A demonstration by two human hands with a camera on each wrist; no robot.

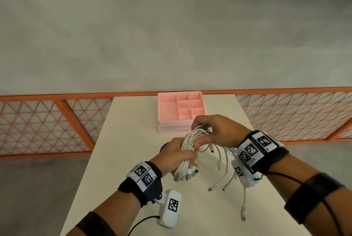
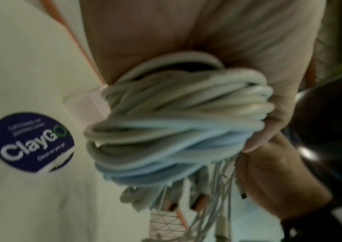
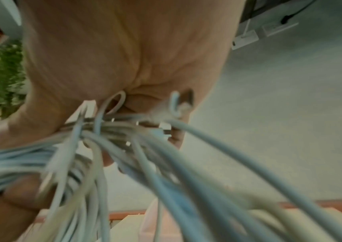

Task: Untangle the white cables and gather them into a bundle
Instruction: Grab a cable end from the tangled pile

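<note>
Gripping white cables (image 1: pixel 188 146), both hands.

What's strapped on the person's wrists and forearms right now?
The left hand and right hand are bare. Each wrist wears a black band with white blocks bearing black-and-white square code markers, plus a white camera pod with its own marker. A black strap circles each forearm, with thin black cables running along the arms.

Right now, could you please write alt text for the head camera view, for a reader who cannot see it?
Two hands hold a coiled bundle of white cables above a cream table: the left hand grips its lower part, the right hand its top. Loose plug ends hang under the right wrist. Behind stands a pink plastic compartment tray.
</note>
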